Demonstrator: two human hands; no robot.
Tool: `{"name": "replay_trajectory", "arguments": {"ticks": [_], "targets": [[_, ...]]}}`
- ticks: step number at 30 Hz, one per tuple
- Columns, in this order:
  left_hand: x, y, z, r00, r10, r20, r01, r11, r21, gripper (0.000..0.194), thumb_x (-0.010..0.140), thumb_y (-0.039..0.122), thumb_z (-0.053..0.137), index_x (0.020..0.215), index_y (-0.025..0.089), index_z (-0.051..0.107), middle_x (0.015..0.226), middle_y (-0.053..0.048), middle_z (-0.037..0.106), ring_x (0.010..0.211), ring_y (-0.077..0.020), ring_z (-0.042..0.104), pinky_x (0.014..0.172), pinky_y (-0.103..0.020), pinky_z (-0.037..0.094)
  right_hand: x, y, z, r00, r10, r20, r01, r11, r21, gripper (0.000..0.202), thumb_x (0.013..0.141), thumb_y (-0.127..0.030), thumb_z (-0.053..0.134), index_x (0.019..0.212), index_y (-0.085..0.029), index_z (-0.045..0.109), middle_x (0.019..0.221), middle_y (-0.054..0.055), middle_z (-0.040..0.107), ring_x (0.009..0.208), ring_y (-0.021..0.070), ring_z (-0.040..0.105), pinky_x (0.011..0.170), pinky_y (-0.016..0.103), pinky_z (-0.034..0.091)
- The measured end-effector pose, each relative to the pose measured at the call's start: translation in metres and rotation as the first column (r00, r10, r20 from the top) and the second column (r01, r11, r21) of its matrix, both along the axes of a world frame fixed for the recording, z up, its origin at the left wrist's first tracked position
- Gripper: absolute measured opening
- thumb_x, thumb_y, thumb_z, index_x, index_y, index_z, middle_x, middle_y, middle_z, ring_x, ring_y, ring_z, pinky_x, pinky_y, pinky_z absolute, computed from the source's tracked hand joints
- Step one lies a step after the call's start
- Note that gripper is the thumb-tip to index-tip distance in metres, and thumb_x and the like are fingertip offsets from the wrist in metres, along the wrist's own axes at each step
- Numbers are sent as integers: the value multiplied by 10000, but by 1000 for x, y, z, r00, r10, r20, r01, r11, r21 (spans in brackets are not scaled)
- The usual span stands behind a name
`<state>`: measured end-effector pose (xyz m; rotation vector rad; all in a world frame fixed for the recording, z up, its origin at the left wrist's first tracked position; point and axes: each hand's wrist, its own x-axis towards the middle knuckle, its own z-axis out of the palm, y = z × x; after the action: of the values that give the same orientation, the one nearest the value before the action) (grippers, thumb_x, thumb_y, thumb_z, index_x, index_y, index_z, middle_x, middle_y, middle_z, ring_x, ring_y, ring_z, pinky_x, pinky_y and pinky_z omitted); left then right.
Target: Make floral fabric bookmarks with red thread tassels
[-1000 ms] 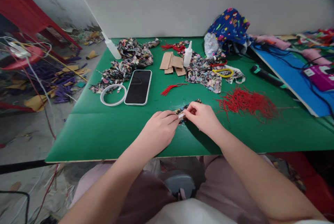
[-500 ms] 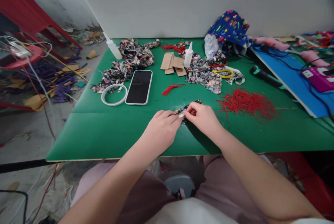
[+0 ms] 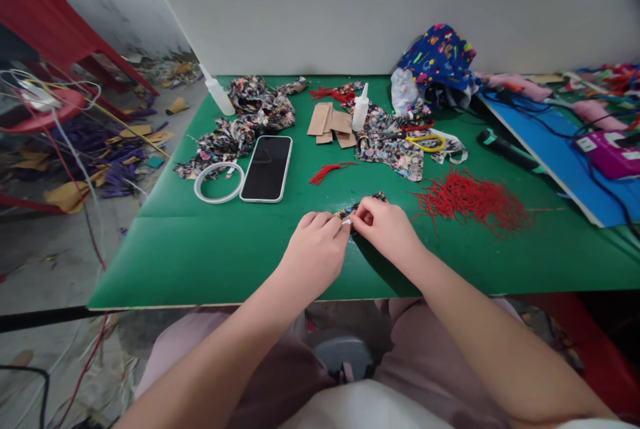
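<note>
Near the front of the green table, a small strip of dark floral fabric [image 3: 347,211] lies under both of my hands. My left hand [image 3: 320,247] is closed, its curled fingers pressing on the fabric's left part. My right hand [image 3: 387,223] pinches thumb against forefinger at a small white strip [image 3: 347,221], right beside my left fingertips. The fingers cover most of the fabric and strip. Just beyond the hands lies a red tassel [image 3: 327,173]. To the right is a heap of red cords [image 3: 473,201].
A phone [image 3: 267,169] and a white tape roll [image 3: 219,182] lie left. Behind are brown cardboard pieces [image 3: 330,123], a glue bottle [image 3: 361,109], yellow-handled scissors [image 3: 426,143] and floral cloth [image 3: 263,109]. Another bottle [image 3: 219,97] stands back left. A blue board [image 3: 545,149] lies right.
My left hand has shifted slightly right, closer to my right fingertips. Less of the white strip shows between them. The things on the table have stayed in place.
</note>
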<state>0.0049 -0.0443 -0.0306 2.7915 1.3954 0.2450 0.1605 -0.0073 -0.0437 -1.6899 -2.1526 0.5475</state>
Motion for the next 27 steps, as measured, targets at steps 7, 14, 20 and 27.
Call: {"name": "replay_trajectory", "arguments": {"ticks": [7, 14, 20, 27], "targets": [[3, -1, -3, 999, 20, 33, -21, 999, 27, 262, 846, 178, 414, 1035, 114, 582, 918, -79, 610, 951, -231, 520, 878, -410, 385, 0, 1, 0, 1000, 13, 9, -13, 1000, -5, 121, 770, -245, 506, 665, -186, 513, 624, -15, 563, 557, 96, 486, 539, 209, 300], [-17, 11, -2, 957, 170, 234, -202, 972, 119, 332, 841, 152, 402, 1144, 110, 530, 1104, -95, 591, 1051, -216, 507, 930, -383, 402, -1, -1, 6, 1000, 6, 30, -5, 999, -48, 111, 772, -238, 493, 677, -185, 517, 652, -7, 570, 567, 97, 483, 540, 213, 286], [-21, 12, -6, 977, 104, 187, -108, 994, 13, 361, 831, 122, 389, 1175, 92, 496, 1171, -76, 575, 1188, -221, 425, 993, -377, 376, -1, -1, 5, 998, -1, 57, 3, 999, -32, 115, 774, -249, 485, 677, -194, 513, 659, -8, 566, 565, 97, 482, 534, 215, 274], [-13, 8, -10, 986, 36, 162, -32, 999, -31, 366, 808, 91, 391, 1157, 108, 499, 1175, -72, 565, 1186, -232, 422, 993, -388, 375, 1, -4, 5, 990, -16, 140, 14, 1000, 10, 126, 792, -303, 478, 718, -219, 536, 688, -14, 593, 581, 110, 518, 507, 220, 244]]}}
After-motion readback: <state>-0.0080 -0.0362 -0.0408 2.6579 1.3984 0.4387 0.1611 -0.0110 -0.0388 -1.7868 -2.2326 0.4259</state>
